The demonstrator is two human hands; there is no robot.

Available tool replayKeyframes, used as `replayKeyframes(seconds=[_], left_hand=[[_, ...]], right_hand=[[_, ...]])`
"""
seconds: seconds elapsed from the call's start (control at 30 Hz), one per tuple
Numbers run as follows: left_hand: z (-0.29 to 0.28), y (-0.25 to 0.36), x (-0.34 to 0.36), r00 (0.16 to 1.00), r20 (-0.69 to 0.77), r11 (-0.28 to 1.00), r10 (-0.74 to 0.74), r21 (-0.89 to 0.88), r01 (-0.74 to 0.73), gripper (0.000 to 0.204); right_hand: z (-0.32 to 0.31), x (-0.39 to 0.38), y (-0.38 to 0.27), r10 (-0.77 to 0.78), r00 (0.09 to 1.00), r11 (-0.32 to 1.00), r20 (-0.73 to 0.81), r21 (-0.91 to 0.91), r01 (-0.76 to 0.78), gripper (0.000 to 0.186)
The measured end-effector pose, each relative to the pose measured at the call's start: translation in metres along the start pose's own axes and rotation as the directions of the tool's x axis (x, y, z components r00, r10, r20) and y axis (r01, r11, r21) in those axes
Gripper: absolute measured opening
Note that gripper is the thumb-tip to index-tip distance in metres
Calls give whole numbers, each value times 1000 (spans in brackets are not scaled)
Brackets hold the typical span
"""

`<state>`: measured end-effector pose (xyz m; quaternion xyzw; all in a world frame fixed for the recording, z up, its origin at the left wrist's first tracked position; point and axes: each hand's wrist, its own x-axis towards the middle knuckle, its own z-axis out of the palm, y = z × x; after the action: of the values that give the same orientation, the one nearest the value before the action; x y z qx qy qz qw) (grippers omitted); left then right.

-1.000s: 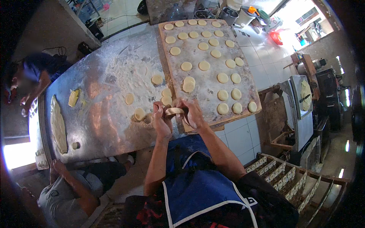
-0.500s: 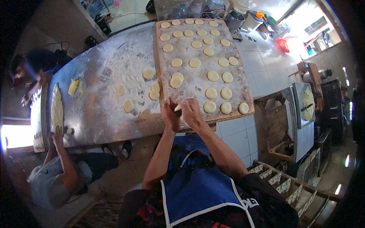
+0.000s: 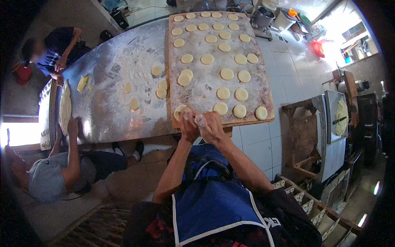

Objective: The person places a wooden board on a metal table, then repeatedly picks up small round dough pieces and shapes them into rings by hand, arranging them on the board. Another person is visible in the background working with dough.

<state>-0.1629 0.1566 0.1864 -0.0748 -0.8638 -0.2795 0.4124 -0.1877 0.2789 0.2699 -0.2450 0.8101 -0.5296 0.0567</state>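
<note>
A person in a blue apron (image 3: pixel 218 212) works with both bare hands at the near edge of a floured wooden board (image 3: pixel 197 96); the left hand (image 3: pixel 190 126) and right hand (image 3: pixel 211 126) meet, fingers curled in, and whether they pinch anything between them cannot be told; a pale dough disc (image 3: pixel 178 112) lies on the board just beside the left fingers, partly hidden by them; more flat, round discs (image 3: pixel 220 108) spread across the board in loose rows, two of them overlapping near its left side; to the left, a flour-dusted metal table (image 3: pixel 108 119) bears further discs, a small yellow lump (image 3: pixel 82 83) and a long strip of dough (image 3: pixel 65 109); a co-worker in a grey shirt (image 3: pixel 47 177) reaches toward the strip's near end, while another person in dark blue (image 3: pixel 61 41) stands at its far end; at right, well apart from the board, a tray (image 3: pixel 330 103) holds a mass of dough (image 3: pixel 340 111) with a dark-handled knife (image 3: pixel 339 120) lying on it; a red bag (image 3: pixel 317 48) sits on the tiled floor (image 3: pixel 257 152) beyond.
</note>
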Motion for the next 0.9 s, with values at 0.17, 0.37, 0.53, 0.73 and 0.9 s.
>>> replayKeyframes(seconds=[0.17, 0.37, 0.53, 0.73, 0.9], left_hand=[[-3, -11, -22, 995, 100, 999, 25, 26, -27, 34], [-1, 0, 8, 695, 382, 776, -609, 106, 622, 34], [-11, 19, 57, 721, 484, 867, -496, 313, 386, 35], [26, 64, 58, 823, 542, 961, -170, 277, 15, 24], [39, 82, 55, 707, 674, 974, -215, 90, 210, 28]], right_hand=[[-8, -12, 1, 268, 963, 924, -40, 292, -245, 60], [-30, -6, 7, 303, 950, 942, -81, 179, -285, 32], [-59, -22, 12, 182, 951, 877, -251, -395, -273, 48], [-77, -46, 59, 84, 914, 744, -397, -586, -322, 38], [-90, -40, 68, 386, 843, 742, -375, -418, -525, 24]])
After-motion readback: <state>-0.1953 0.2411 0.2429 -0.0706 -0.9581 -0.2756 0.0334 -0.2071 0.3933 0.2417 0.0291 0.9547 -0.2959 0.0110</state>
